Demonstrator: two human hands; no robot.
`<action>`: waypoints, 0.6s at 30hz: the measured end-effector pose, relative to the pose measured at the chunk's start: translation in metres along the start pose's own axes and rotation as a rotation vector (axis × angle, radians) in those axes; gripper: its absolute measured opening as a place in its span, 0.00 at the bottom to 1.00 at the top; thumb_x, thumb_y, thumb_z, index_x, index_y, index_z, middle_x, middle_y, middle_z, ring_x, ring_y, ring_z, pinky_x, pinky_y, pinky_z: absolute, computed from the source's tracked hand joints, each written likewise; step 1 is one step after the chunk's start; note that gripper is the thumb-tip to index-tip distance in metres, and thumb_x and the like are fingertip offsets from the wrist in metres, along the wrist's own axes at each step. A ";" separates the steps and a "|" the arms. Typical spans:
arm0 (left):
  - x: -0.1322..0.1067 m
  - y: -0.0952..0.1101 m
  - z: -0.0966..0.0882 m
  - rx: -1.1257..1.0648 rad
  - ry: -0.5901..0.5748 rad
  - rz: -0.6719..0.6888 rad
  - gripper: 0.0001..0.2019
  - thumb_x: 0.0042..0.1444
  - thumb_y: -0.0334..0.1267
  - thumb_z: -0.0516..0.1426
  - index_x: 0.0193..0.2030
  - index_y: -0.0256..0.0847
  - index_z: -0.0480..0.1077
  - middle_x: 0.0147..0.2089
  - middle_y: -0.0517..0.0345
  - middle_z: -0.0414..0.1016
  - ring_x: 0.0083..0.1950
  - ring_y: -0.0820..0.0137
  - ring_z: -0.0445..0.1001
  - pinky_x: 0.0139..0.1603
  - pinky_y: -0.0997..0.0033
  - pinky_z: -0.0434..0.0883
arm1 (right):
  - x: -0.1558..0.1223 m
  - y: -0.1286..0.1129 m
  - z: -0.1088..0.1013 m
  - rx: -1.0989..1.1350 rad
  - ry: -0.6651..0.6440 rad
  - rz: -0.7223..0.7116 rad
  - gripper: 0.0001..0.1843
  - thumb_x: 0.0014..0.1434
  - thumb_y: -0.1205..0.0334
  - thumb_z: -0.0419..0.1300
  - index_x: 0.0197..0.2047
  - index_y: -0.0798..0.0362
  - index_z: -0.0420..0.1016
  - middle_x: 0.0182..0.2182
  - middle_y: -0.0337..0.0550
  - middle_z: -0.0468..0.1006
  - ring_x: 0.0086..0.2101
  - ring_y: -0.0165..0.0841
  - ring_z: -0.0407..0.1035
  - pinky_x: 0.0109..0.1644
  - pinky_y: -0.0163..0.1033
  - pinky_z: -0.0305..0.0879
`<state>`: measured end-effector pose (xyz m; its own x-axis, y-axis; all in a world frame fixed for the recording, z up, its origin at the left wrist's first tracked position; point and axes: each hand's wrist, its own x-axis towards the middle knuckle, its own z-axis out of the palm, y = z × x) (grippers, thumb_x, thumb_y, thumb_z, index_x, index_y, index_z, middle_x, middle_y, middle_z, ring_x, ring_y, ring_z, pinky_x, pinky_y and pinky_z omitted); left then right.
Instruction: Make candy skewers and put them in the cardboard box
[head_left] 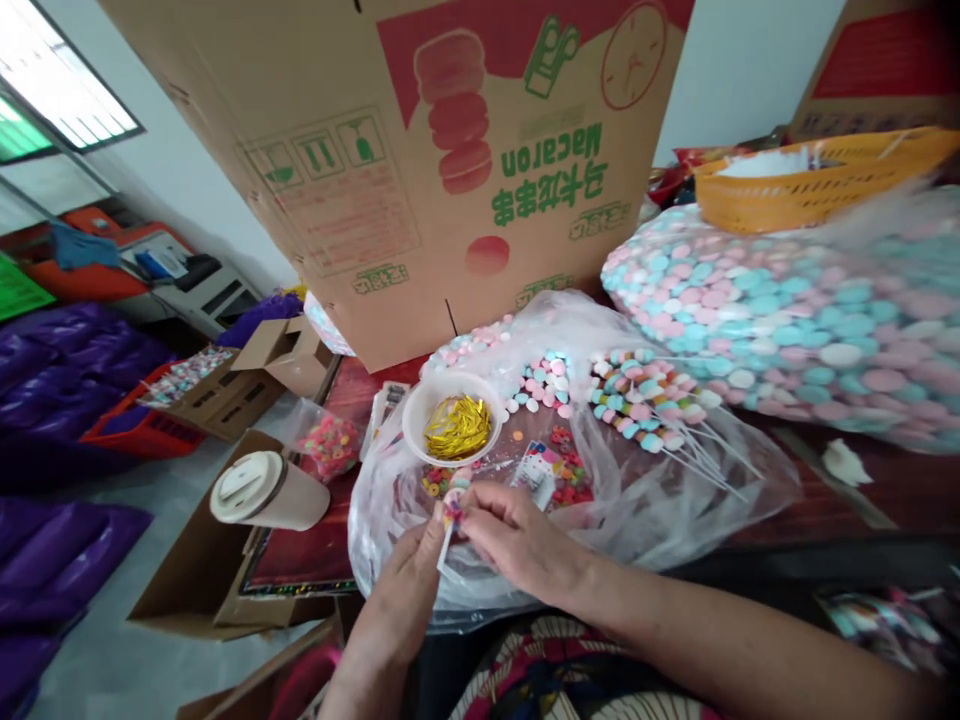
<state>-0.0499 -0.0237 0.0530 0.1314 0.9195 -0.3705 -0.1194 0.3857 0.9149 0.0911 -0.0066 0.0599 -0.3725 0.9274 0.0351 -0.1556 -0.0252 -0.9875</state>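
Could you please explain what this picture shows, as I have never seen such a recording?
There is no machine here: a person works with bare hands, and the one picture comes from a camera on their head, looking down. The left hand and right hand together pinch a small candy stick. Beyond them, on clear plastic, are a bowl of gold ties and a pile of candy skewers. A big bag of pastel candies lies at the right, a cardboard box stands behind, and a lidded cup is at the left.
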 end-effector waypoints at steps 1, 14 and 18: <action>-0.001 -0.001 0.003 -0.060 -0.030 -0.035 0.19 0.50 0.52 0.62 0.40 0.38 0.78 0.33 0.52 0.78 0.44 0.58 0.75 0.44 0.63 0.72 | -0.002 0.001 0.001 -0.035 -0.006 -0.043 0.13 0.58 0.61 0.50 0.22 0.51 0.57 0.17 0.31 0.57 0.20 0.24 0.52 0.24 0.31 0.51; 0.026 0.001 0.042 0.346 0.271 0.248 0.12 0.45 0.49 0.61 0.23 0.44 0.69 0.24 0.57 0.74 0.36 0.59 0.74 0.40 0.63 0.71 | -0.015 0.017 -0.034 -0.264 0.135 -0.047 0.09 0.56 0.56 0.59 0.31 0.53 0.68 0.28 0.38 0.71 0.30 0.29 0.64 0.35 0.33 0.62; 0.045 -0.019 0.087 1.005 -0.219 0.233 0.11 0.41 0.49 0.60 0.22 0.45 0.72 0.22 0.52 0.74 0.31 0.55 0.74 0.35 0.61 0.68 | -0.041 0.029 -0.080 -0.219 0.519 0.006 0.06 0.58 0.59 0.56 0.35 0.52 0.65 0.27 0.36 0.71 0.28 0.28 0.66 0.34 0.32 0.64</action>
<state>0.0440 0.0040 0.0326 0.3973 0.8901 -0.2231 0.6925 -0.1313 0.7094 0.1748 -0.0161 0.0175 0.1347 0.9909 0.0042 0.0595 -0.0039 -0.9982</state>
